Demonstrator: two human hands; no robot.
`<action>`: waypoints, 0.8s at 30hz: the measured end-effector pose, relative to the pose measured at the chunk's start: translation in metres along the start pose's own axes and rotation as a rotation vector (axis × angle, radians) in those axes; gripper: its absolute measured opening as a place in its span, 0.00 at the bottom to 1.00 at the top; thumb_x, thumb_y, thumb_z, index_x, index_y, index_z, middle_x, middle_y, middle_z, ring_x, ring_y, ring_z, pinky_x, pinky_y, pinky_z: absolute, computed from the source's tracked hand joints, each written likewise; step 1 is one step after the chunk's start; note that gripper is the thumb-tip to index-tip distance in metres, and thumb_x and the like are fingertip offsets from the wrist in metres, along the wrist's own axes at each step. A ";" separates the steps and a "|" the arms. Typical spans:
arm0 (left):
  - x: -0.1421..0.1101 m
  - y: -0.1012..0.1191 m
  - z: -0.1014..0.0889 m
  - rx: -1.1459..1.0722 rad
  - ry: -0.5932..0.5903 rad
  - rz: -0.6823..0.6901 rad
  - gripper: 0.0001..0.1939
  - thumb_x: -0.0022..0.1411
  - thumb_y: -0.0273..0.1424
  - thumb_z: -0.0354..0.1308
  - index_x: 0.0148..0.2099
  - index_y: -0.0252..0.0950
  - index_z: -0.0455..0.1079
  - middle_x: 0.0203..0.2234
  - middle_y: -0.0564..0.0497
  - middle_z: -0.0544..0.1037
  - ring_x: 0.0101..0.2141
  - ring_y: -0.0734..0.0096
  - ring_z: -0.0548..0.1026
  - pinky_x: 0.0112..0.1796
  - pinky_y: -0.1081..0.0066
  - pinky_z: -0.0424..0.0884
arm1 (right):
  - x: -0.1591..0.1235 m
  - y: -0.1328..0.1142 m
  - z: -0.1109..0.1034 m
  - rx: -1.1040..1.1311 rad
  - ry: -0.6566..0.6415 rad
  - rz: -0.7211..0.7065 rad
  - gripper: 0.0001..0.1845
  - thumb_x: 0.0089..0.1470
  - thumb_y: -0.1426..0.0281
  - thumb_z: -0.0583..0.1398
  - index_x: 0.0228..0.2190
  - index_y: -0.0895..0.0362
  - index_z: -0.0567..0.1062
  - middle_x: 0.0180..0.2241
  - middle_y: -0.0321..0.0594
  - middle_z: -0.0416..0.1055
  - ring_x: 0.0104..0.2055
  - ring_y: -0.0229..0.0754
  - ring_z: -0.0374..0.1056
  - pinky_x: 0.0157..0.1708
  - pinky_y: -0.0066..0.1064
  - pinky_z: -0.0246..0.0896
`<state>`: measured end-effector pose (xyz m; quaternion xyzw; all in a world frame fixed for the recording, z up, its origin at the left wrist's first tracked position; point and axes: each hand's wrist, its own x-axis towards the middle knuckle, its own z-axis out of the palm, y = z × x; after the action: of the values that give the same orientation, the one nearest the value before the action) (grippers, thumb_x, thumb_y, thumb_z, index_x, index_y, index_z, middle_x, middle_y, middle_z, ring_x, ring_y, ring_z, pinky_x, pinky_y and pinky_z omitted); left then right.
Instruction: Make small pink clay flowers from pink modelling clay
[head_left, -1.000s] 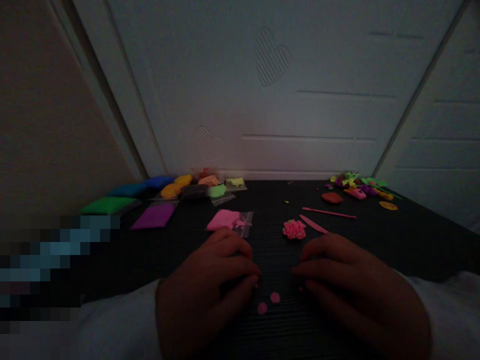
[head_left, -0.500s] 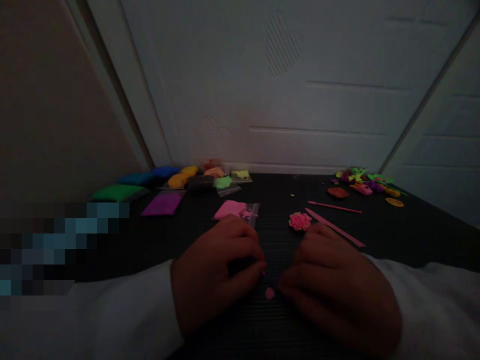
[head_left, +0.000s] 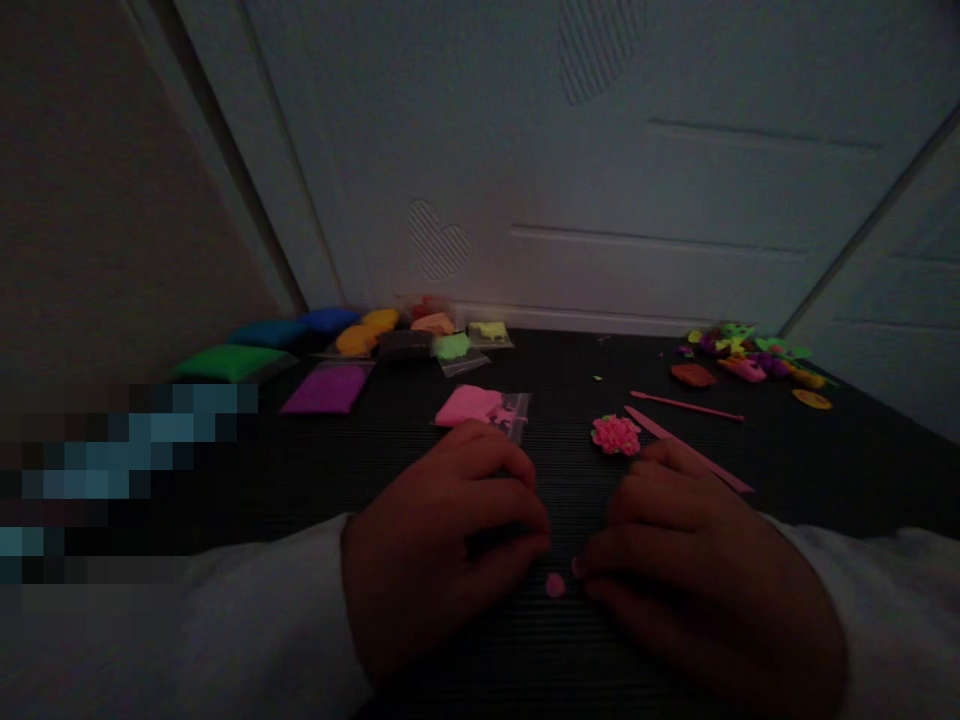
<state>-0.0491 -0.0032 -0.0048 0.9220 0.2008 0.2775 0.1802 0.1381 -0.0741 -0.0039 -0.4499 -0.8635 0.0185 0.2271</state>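
My left hand (head_left: 450, 530) is closed in a pinch, thumb and forefinger together just above the dark table. Whatever might be between those fingertips is hidden. Opposite it, my right hand (head_left: 705, 570) is also closed, with a small pink clay piece (head_left: 577, 567) at its thumb and fingertips. A flattened pink clay disc (head_left: 555, 585) lies on the table between the two hands. Beyond the right knuckles sits a ruffled pink clay flower (head_left: 616, 435) with green bits at its edge. An opened bag of pink clay (head_left: 469, 405) lies behind my left hand.
A pink modelling knife (head_left: 690, 450) and a thin pink tool (head_left: 686, 405) lie at right. Several coloured clay packets, one a purple packet (head_left: 328, 388), line the back left. Small clay pieces (head_left: 742, 365) cluster at the back right beside a reddish-brown lump (head_left: 693, 375).
The view has tilted down slightly and shifted. A small pink piece now shows at my right fingertips; earlier a pink speck showed by my left fingertips. The disc stays on the table.
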 end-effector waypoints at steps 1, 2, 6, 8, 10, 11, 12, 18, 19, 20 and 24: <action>0.000 0.000 0.000 0.002 0.002 -0.001 0.03 0.50 0.24 0.55 0.28 0.36 0.70 0.29 0.53 0.68 0.35 0.74 0.64 0.37 0.72 0.60 | 0.000 0.000 0.000 -0.005 -0.002 -0.003 0.04 0.45 0.72 0.58 0.27 0.54 0.73 0.23 0.34 0.63 0.27 0.36 0.54 0.33 0.36 0.42; -0.001 0.000 0.000 0.003 0.005 -0.001 0.04 0.50 0.24 0.55 0.28 0.36 0.70 0.29 0.53 0.68 0.35 0.74 0.64 0.37 0.72 0.60 | 0.000 0.001 0.000 -0.011 -0.008 -0.008 0.04 0.45 0.72 0.58 0.26 0.54 0.73 0.23 0.33 0.63 0.27 0.36 0.54 0.33 0.36 0.42; -0.001 0.001 -0.001 -0.017 0.007 0.010 0.04 0.50 0.24 0.55 0.29 0.36 0.70 0.29 0.54 0.68 0.34 0.75 0.64 0.37 0.73 0.60 | 0.000 0.001 0.001 -0.011 -0.039 -0.024 0.04 0.46 0.73 0.56 0.26 0.55 0.72 0.23 0.34 0.63 0.27 0.36 0.54 0.33 0.36 0.42; -0.002 0.001 0.000 -0.027 0.014 0.016 0.04 0.50 0.24 0.55 0.28 0.36 0.70 0.29 0.54 0.68 0.34 0.75 0.64 0.37 0.73 0.60 | 0.000 0.001 0.001 -0.009 -0.045 -0.014 0.05 0.47 0.73 0.56 0.26 0.54 0.72 0.23 0.34 0.63 0.27 0.36 0.54 0.33 0.36 0.42; -0.002 0.000 0.000 -0.035 0.019 0.015 0.04 0.50 0.24 0.56 0.28 0.36 0.70 0.29 0.54 0.68 0.34 0.75 0.64 0.37 0.73 0.60 | 0.000 0.001 0.001 -0.007 -0.050 -0.006 0.05 0.47 0.73 0.56 0.26 0.55 0.72 0.23 0.34 0.63 0.27 0.36 0.54 0.33 0.36 0.42; -0.002 0.000 0.000 -0.037 0.021 0.011 0.04 0.50 0.24 0.55 0.28 0.36 0.70 0.29 0.54 0.68 0.34 0.75 0.64 0.37 0.73 0.60 | 0.000 0.001 0.000 -0.004 -0.052 -0.006 0.05 0.47 0.74 0.56 0.26 0.55 0.72 0.23 0.34 0.63 0.27 0.36 0.54 0.33 0.36 0.42; -0.002 0.000 0.000 -0.038 0.019 0.008 0.04 0.50 0.24 0.55 0.28 0.36 0.70 0.29 0.54 0.68 0.34 0.75 0.64 0.37 0.73 0.60 | 0.000 0.000 0.000 0.002 -0.048 -0.006 0.05 0.46 0.74 0.56 0.26 0.55 0.72 0.23 0.34 0.63 0.27 0.36 0.54 0.33 0.36 0.42; -0.003 0.000 -0.001 -0.040 -0.009 0.018 0.04 0.50 0.26 0.55 0.29 0.36 0.71 0.29 0.52 0.68 0.35 0.73 0.64 0.37 0.71 0.60 | 0.000 -0.001 0.001 0.059 0.012 0.033 0.04 0.43 0.73 0.59 0.26 0.55 0.72 0.24 0.34 0.65 0.29 0.36 0.56 0.35 0.37 0.43; -0.003 0.000 -0.001 -0.039 -0.012 0.020 0.04 0.50 0.26 0.55 0.29 0.36 0.71 0.29 0.52 0.68 0.35 0.73 0.64 0.37 0.71 0.60 | 0.000 -0.001 0.001 0.057 0.005 0.034 0.04 0.43 0.73 0.59 0.26 0.55 0.72 0.24 0.34 0.65 0.29 0.36 0.56 0.35 0.37 0.43; -0.003 0.000 -0.001 -0.036 -0.016 0.023 0.04 0.50 0.26 0.55 0.29 0.36 0.71 0.29 0.52 0.68 0.34 0.73 0.64 0.37 0.71 0.60 | 0.000 -0.001 0.002 0.050 -0.001 0.031 0.04 0.43 0.74 0.59 0.26 0.55 0.72 0.24 0.34 0.65 0.29 0.36 0.56 0.36 0.37 0.43; -0.003 -0.001 -0.001 -0.027 -0.023 0.028 0.04 0.50 0.25 0.55 0.29 0.37 0.71 0.29 0.52 0.68 0.35 0.72 0.64 0.37 0.71 0.60 | 0.002 -0.001 0.004 0.018 -0.015 0.007 0.05 0.45 0.74 0.57 0.26 0.54 0.72 0.24 0.35 0.65 0.28 0.37 0.56 0.34 0.36 0.43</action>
<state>-0.0526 -0.0039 -0.0057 0.9254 0.1822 0.2720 0.1912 0.1351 -0.0726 -0.0063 -0.4506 -0.8635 0.0303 0.2243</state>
